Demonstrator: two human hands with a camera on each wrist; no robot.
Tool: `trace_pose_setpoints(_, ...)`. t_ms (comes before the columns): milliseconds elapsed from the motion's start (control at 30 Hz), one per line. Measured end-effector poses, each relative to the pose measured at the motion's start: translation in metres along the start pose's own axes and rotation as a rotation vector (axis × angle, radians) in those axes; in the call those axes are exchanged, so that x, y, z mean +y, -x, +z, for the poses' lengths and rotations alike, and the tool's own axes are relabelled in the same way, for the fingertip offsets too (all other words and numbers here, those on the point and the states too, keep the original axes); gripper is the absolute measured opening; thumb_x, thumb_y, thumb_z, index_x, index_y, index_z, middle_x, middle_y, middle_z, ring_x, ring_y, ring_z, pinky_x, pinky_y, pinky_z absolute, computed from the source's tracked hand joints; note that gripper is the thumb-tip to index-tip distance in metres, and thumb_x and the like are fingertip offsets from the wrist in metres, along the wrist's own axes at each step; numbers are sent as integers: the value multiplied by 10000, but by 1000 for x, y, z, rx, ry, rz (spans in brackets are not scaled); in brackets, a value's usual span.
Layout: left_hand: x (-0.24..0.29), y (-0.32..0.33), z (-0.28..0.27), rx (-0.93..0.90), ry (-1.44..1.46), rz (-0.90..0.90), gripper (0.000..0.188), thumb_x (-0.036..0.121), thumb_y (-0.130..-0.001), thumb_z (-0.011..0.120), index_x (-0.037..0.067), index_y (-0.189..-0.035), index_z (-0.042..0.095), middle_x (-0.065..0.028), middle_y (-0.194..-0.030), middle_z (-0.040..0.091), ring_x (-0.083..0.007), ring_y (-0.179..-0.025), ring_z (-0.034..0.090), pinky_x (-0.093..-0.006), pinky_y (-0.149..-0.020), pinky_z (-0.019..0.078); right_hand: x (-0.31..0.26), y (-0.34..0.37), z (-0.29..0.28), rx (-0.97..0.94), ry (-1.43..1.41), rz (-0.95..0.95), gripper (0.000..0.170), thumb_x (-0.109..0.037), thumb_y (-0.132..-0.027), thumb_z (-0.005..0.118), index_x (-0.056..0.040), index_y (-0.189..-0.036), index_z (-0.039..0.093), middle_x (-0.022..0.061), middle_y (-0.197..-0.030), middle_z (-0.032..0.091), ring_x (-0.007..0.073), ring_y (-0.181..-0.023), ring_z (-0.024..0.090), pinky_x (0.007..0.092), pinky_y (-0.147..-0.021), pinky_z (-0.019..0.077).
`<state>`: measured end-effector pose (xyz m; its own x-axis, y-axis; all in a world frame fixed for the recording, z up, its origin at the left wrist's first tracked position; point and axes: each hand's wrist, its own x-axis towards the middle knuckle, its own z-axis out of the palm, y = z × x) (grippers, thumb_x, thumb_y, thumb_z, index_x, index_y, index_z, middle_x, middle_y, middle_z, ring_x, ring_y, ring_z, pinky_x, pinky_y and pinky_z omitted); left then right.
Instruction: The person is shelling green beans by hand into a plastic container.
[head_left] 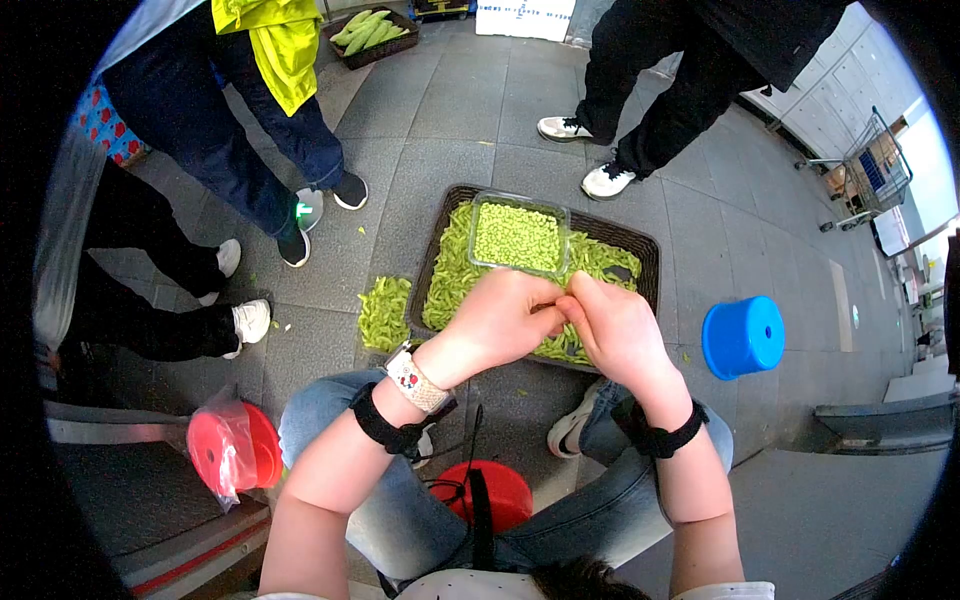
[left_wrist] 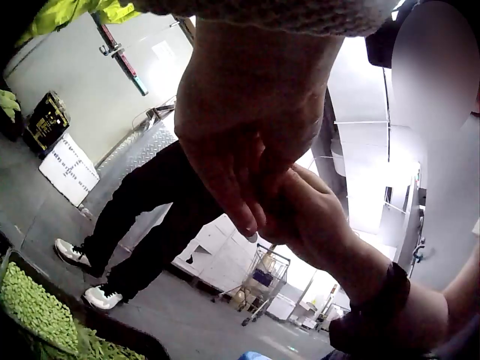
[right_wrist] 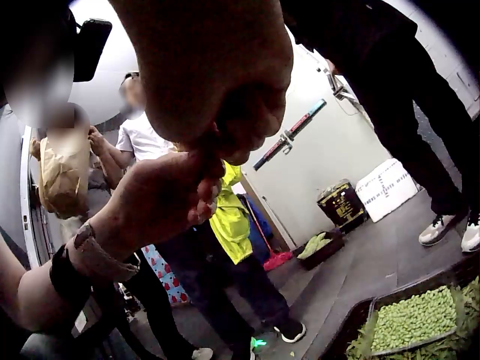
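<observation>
Left hand (head_left: pixel 498 318) and right hand (head_left: pixel 617 326) meet at their curled fingertips and thumbs above the near side of a dark basket (head_left: pixel 652 285). Any small thing between the fingertips is hidden. Green pods (head_left: pixel 450 270) fill the basket around a clear tray (head_left: pixel 474 232) of shelled green beans (head_left: pixel 516 238). In the left wrist view the left hand (left_wrist: pixel 247 127) is dark, its fingers bent against the right hand (left_wrist: pixel 319 221). The right wrist view shows the right hand (right_wrist: pixel 217 82) in shadow, touching the left hand (right_wrist: pixel 154 191).
A pile of pods (head_left: pixel 385 313) lies on the floor left of the basket. A blue stool (head_left: pixel 743 338) stands at right, a red container (head_left: pixel 262 448) with a plastic bag at left. People stand beyond the basket and at left. Farther off are a cart (head_left: pixel 870 175) and another basket (head_left: pixel 372 55).
</observation>
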<state>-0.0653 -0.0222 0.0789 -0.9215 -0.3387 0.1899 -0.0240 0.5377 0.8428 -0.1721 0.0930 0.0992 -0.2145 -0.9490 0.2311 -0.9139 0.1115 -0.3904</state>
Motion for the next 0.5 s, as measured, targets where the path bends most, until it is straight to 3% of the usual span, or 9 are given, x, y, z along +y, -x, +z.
trace_pose_setpoints(500, -4, 5, 12, 46, -95, -68, 130, 159, -695, 552, 36, -657, 577, -139, -519, 511, -231, -432, 506, -318, -424, 368, 2, 5, 12, -121, -203, 167, 206, -247, -858, 376, -45, -820, 385, 220, -663, 516, 409, -638, 502, 476, -537, 395)
